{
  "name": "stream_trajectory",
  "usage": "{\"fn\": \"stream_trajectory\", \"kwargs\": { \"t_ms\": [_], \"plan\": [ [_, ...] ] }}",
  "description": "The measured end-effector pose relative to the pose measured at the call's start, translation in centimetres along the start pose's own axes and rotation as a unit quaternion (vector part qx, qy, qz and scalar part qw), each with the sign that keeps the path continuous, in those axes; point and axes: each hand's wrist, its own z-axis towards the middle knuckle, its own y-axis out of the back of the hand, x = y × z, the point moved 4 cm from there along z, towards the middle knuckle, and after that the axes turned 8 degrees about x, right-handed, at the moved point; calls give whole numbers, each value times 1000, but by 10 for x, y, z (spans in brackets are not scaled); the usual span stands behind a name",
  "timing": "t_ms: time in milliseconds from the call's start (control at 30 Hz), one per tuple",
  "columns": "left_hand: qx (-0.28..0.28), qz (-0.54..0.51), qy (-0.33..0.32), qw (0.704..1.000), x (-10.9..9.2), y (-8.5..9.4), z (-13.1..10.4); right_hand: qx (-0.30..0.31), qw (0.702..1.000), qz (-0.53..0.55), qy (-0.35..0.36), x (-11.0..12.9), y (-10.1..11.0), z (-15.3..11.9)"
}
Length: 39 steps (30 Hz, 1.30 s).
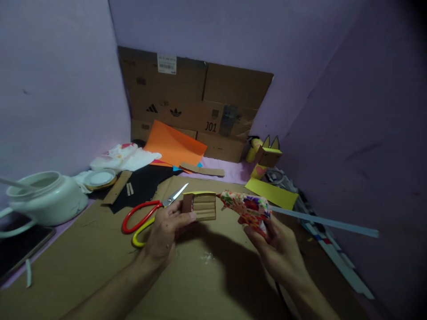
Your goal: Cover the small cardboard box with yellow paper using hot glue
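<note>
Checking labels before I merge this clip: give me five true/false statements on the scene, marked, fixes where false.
1. The right hand holds a glue gun. True.
2. The scissors have one red and one yellow handle. True.
3. The left hand grips the scissors. False: it holds a small piece of cardboard; the scissors lie beside it.
4. A glue stick juts from the back of the glue gun. True.
5. The orange sheet is right of the yellow sheet. False: it is to the left.
</note>
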Motion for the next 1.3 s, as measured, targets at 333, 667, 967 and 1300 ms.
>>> {"fn": "stream_trajectory", "kwargs": {
  "t_ms": [333, 667, 967, 1300],
  "plan": [
    [-33, -105, 57, 992, 11, 2, 2, -14, 984, 89, -151, -37, -8, 22],
    [1, -62, 80, 995, 14, -2, -4, -43, 979, -146, -139, -34, -4, 26],
    [172, 75, 143, 972, 21, -18, -10, 55, 944, 290, -147, -12, -16, 20],
    [166, 129, 177, 962, 25, -15, -10, 98, 966, 194, -139, -13, -16, 15]
  ]
}}
